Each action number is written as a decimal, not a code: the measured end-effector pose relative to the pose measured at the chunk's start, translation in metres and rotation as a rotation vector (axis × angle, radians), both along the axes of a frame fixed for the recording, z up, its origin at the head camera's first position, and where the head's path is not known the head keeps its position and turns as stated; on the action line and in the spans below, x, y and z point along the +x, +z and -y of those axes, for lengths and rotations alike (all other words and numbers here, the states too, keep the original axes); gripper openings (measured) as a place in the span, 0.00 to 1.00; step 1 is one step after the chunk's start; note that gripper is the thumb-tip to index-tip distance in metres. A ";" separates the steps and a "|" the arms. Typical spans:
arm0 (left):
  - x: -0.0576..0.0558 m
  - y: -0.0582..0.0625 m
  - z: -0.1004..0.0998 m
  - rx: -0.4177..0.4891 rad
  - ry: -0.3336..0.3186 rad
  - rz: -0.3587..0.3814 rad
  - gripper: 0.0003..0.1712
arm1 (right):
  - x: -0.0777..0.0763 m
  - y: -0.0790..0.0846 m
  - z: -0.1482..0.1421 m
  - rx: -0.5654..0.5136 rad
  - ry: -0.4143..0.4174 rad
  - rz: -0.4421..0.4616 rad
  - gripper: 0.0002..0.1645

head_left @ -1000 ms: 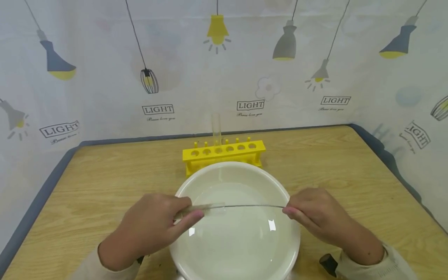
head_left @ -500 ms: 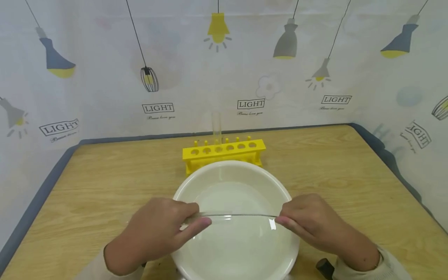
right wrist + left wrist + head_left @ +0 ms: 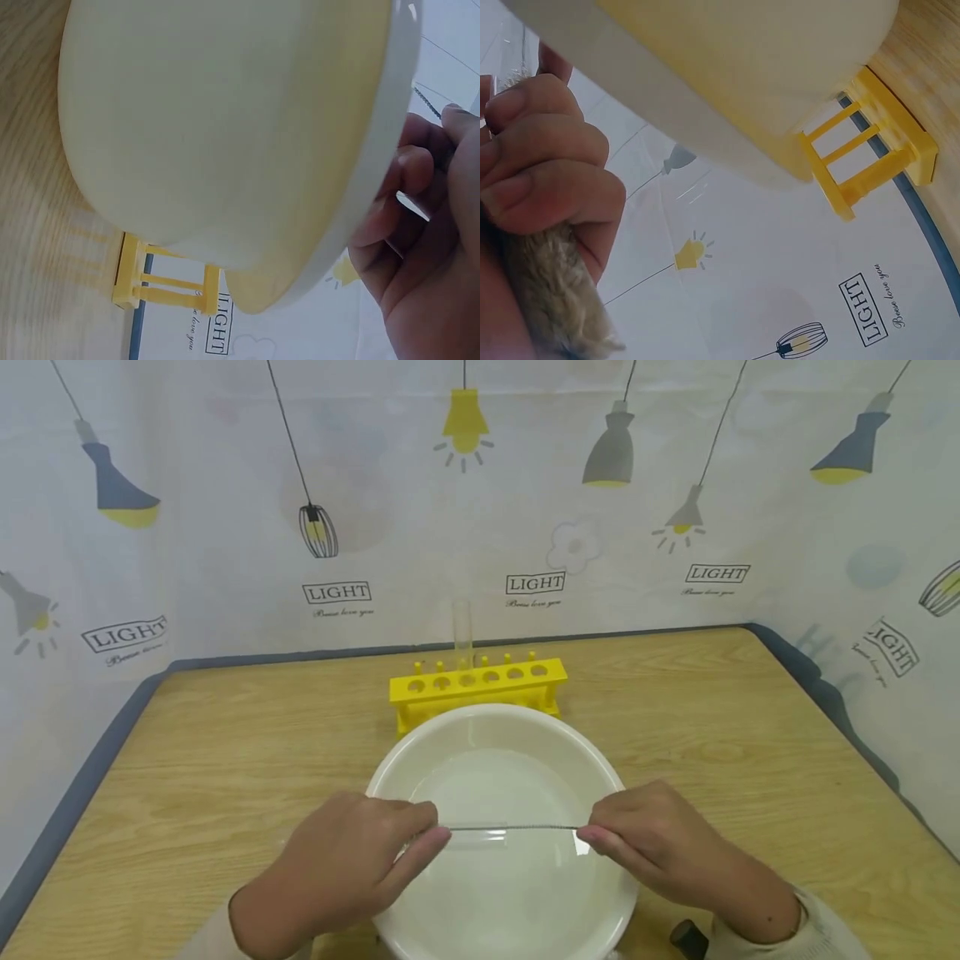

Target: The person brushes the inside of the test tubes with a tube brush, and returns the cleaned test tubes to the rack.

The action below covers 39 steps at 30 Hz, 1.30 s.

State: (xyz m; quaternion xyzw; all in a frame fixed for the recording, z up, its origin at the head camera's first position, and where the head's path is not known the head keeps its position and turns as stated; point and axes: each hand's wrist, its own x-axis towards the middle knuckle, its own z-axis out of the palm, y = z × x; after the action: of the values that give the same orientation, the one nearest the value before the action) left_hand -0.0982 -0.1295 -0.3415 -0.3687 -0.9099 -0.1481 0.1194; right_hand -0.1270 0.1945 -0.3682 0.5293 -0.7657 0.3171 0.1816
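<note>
My left hand (image 3: 345,860) grips a clear test tube (image 3: 480,838) held level over a white basin (image 3: 390,777) of water. The tube's open end points right. Inside it sits a test tube brush, whose greyish-brown bristles (image 3: 555,292) show below my curled fingers in the left wrist view. From the tube's mouth runs the brush's twisted wire handle (image 3: 543,827). My right hand (image 3: 660,852) pinches that wire between thumb and curled fingers over the basin's right rim. The wire's far end is hidden in the right hand.
Behind the basin stands a yellow test tube rack (image 3: 480,681), with another clear test tube (image 3: 462,631) upright in it. A dark, round-ended object (image 3: 688,937) lies by the right sleeve. A printed cloth wall (image 3: 420,527) surrounds the wooden table (image 3: 225,735).
Both hands have come lower and closer together, the left moving right and the right moving left. Less bare wire shows between the tube's mouth and the right hand.
</note>
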 end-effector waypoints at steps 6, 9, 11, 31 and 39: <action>-0.002 -0.003 0.000 0.050 -0.030 -0.104 0.14 | 0.005 0.000 0.001 0.004 -0.063 0.150 0.23; -0.002 -0.004 0.000 0.045 -0.014 -0.126 0.17 | 0.009 0.001 0.002 0.013 -0.098 0.279 0.23; -0.002 -0.005 0.000 0.039 0.002 -0.127 0.18 | 0.011 0.002 0.003 0.022 -0.109 0.378 0.25; -0.010 -0.008 -0.002 0.139 -0.034 -0.311 0.21 | 0.012 0.009 -0.003 -0.038 -0.015 1.124 0.37; -0.013 -0.008 -0.002 0.223 -0.023 -0.389 0.21 | 0.007 0.013 -0.010 -0.071 0.050 1.233 0.37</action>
State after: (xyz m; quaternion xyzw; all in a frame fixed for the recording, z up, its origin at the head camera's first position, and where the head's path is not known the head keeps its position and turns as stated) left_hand -0.1111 -0.1273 -0.3493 -0.3852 -0.8434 -0.1752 0.3312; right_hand -0.1203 0.2042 -0.3548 0.2600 -0.7061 0.5942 -0.2843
